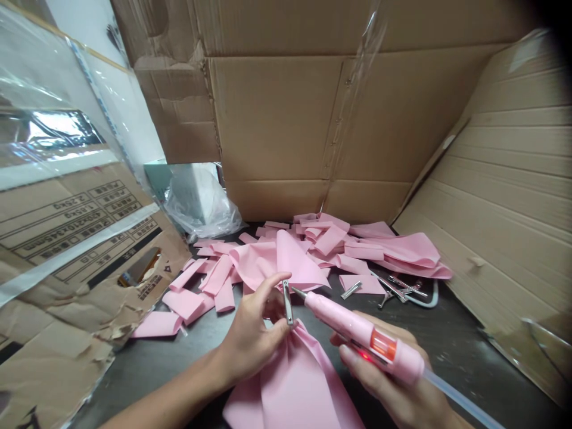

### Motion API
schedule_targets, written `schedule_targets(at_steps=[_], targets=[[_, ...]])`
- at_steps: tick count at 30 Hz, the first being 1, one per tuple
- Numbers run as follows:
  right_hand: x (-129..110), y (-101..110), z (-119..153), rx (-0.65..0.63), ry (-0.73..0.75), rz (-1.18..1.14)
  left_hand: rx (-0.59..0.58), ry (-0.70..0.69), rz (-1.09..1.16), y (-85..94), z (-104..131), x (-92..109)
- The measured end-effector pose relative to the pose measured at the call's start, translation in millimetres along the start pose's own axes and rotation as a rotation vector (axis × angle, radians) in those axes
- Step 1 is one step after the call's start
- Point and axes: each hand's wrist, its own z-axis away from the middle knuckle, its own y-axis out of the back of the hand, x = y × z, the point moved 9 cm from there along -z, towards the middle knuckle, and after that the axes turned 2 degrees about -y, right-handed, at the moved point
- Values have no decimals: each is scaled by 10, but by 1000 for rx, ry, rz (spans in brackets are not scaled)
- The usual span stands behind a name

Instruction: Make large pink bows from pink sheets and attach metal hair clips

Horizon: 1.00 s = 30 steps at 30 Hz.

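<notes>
Between the fingertips of my left hand (257, 328) is a small metal hair clip (287, 302), held upright. Pink fabric (297, 381) gathers just under the clip and spreads down toward me; whether the fingers also pinch it, I cannot tell. My right hand (388, 372) is wrapped round a pink glue gun (344, 322) with an orange window and a red light. Its metal nozzle points left, close beside the clip. A clear glue stick (460, 396) sticks out of the gun's back end.
Several folded pink fabric pieces (330, 238) are heaped across the dark table (179, 375). Loose metal clips (393, 289) lie to the right, near a grey-white curved cord (431, 301). Cardboard walls (277, 119) stand behind and at both sides. A plastic bag (201, 202) sits at back left.
</notes>
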Motion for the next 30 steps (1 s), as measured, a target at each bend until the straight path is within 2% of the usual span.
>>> schedule_targets(at_steps=[7,13,16,19,25,30], targets=[[-76,-9,-10,-5,65,1,37,-57,-86,18,17,56],[-124,-66,11,-38,163,58,22,-113,-89,-14,24,111],[-136,-55,12,-16,190,57,17,-114,-87,-22,26,130],[-147,-28,11,9,193,66,11,-103,-94,-25,25,142],[-148,-34,14,-20,146,109,10,-96,-101,-20,29,147],[-194,-46,12,-3,210,69,-8,-103,-101,-39,32,124]])
